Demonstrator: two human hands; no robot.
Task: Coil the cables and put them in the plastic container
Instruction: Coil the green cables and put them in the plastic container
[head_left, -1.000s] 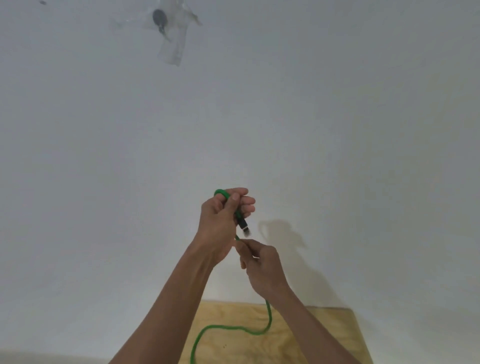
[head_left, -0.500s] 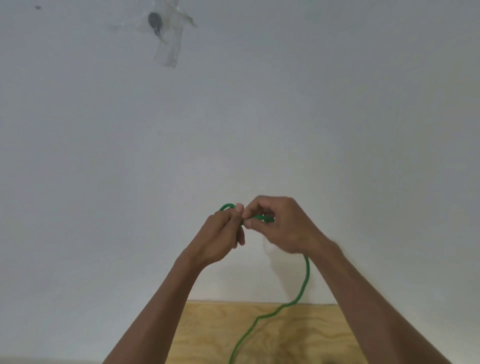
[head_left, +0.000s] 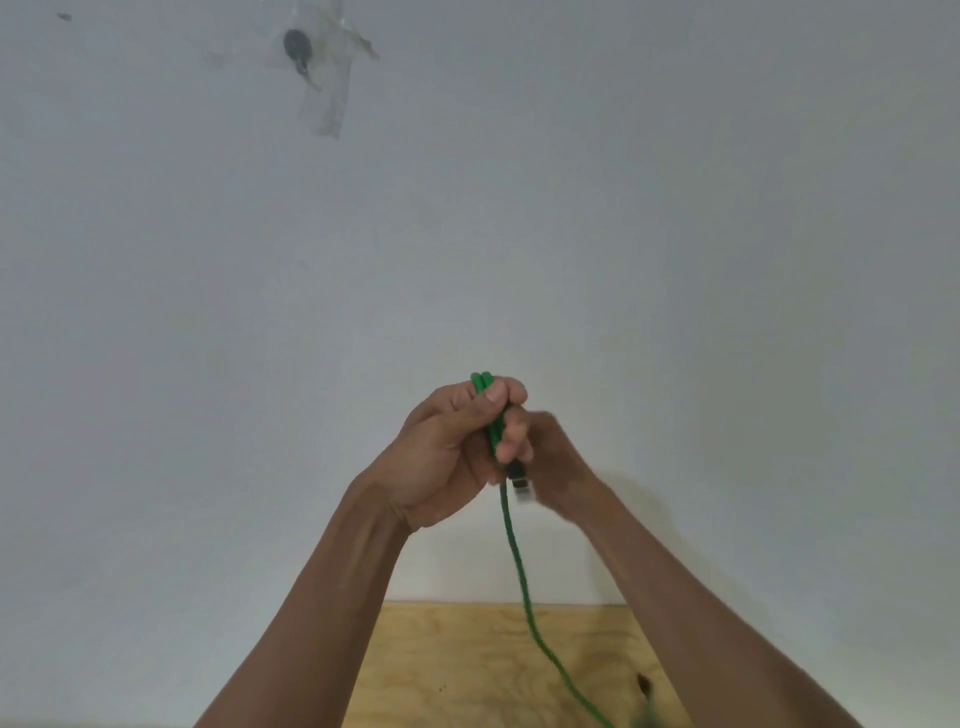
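Plain white wall (head_left: 675, 208) filling nearly everything, with a taped-up dark blob (head_left: 297, 44) high on the left and a strip of plywood tabletop (head_left: 457, 670) along the bottom edge.

Green cable (head_left: 514, 551) held up in front of that wall: two short loops poking out above the left hand (head_left: 452, 447), thumb clamped over them, fingers curled round the bundle. Dark plug end (head_left: 517, 475) sticking out just below those fingers. Rest of the cable dropping straight down from the fist and trailing across the plywood, out of frame at the bottom.

Right hand (head_left: 558, 457) tucked behind the left one, blurry and mostly hidden, so can't tell whether pinching the cable or just hovering beside it.

Looks like early days on the coiling, only a couple of turns done and lots of slack left. To do this bit well: keep that thumb pressed down so the loops don't spring apart, feed slack up in even lengths, match each new loop to the ones already there, avoid twisting. No plastic container anywhere in view.
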